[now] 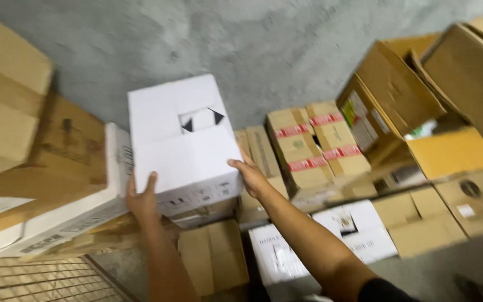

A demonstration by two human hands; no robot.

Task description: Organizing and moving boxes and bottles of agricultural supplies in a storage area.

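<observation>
White box, closed and tipped with its top toward the camera, sits lifted between both hands above a jumble of cartons: the left hand presses its lower left edge and the right hand its lower right edge, each grip an open palm with fingers flat against the cardboard, not curled under. Just beside it on the left lies a flat white carton on brown boxes, and to the right stand 2 brown cartons with red tape, then an open brown box against the grey wall. With only side pressure low down, I judge the box could slip or tip forward onto the cartons below.
</observation>
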